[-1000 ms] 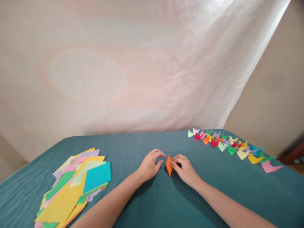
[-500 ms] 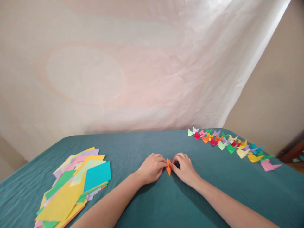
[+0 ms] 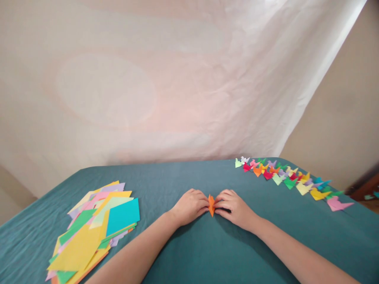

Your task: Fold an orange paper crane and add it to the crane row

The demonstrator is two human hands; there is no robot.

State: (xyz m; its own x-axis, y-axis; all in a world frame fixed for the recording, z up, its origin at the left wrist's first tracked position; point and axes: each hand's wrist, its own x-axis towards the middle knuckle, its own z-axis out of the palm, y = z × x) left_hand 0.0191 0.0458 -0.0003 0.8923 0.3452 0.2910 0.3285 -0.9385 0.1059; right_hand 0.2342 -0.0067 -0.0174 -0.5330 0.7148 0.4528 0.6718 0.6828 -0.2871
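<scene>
A small folded piece of orange paper [image 3: 211,206], narrow and diamond-shaped, sits between my two hands over the table's middle. My left hand [image 3: 192,206] pinches its left edge, thumb and fingers closed together. From the other side, my right hand [image 3: 233,209] has its fingertips on the right edge, with the thumb lower and a little apart from the fingers. The paper's pointed ends face away from me and towards me.
A loose pile of coloured paper sheets [image 3: 79,248] lies at the left on the green tablecloth [image 3: 166,177]. Several folded paper birds [image 3: 303,188] stand in rows along the right side. A pale cloth [image 3: 183,86] hangs behind the table.
My right hand has shifted its grip: the fingers now reach the orange paper's right edge and the thumb has dropped lower. The left hand keeps its pinch. The view has tilted slightly.
</scene>
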